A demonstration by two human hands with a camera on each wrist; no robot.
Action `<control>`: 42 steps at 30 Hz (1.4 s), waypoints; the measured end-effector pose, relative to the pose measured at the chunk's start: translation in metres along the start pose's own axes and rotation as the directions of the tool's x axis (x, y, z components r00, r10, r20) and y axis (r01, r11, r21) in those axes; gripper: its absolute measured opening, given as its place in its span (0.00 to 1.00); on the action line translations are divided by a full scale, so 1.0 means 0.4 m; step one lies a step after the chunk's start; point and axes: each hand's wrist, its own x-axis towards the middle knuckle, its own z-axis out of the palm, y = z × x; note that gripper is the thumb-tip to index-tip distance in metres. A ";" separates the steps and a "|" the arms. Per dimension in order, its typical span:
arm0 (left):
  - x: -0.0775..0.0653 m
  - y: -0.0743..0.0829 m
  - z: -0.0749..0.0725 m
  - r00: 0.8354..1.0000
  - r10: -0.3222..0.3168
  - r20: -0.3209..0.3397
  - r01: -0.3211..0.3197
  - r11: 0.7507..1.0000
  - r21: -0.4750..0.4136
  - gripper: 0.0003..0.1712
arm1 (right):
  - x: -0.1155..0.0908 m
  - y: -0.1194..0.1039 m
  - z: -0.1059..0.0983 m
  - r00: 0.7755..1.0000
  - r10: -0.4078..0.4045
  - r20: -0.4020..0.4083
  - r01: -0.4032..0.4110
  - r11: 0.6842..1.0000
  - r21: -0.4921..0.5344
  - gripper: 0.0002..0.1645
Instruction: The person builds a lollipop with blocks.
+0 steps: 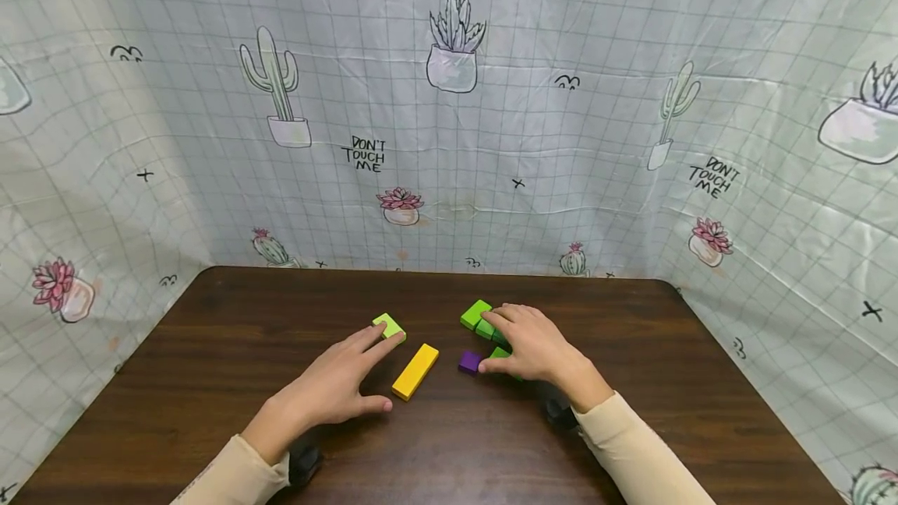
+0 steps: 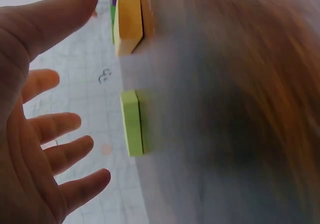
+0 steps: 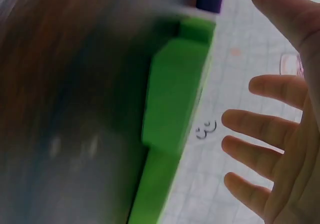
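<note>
My left hand (image 1: 333, 384) hovers over the left middle of the table with fingers spread, holding nothing. Near its fingertips lies a flat light green block (image 1: 390, 326). A long yellow block (image 1: 415, 372) lies between the two hands, just right of the left thumb. My right hand (image 1: 529, 341), fingers extended, is above a group of green blocks (image 1: 475, 313) and partly hides them. Its thumb is right beside a small purple block (image 1: 470, 362). In the right wrist view, the bare palm faces a large green block (image 3: 172, 94) with a gap between.
The dark brown wooden table (image 1: 281, 294) has rounded far corners. A pale curtain (image 1: 449, 139) with a grid and cactus print hangs behind it and along both sides. Dark devices sit under both wrists, at the cream sleeves (image 1: 235, 474).
</note>
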 end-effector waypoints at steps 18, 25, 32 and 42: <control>0.070 0.036 0.028 0.988 0.021 0.156 -0.011 0.998 -0.062 0.47 | 0.049 -0.055 0.007 0.995 -0.050 0.090 0.042 0.995 0.090 0.38; 0.077 0.036 0.035 0.982 0.022 0.188 -0.018 0.999 -0.027 0.40 | 0.049 -0.061 0.007 0.990 -0.121 0.069 0.113 0.988 0.109 0.26; 0.077 0.037 0.040 0.984 0.050 0.170 -0.052 0.999 0.003 0.32 | 0.046 -0.066 0.005 0.987 -0.134 0.084 0.120 0.981 0.150 0.20; 0.077 0.058 0.053 0.988 0.117 0.102 -0.127 0.987 0.099 0.27 | 0.054 -0.073 0.006 0.991 -0.033 0.132 0.007 0.982 0.189 0.20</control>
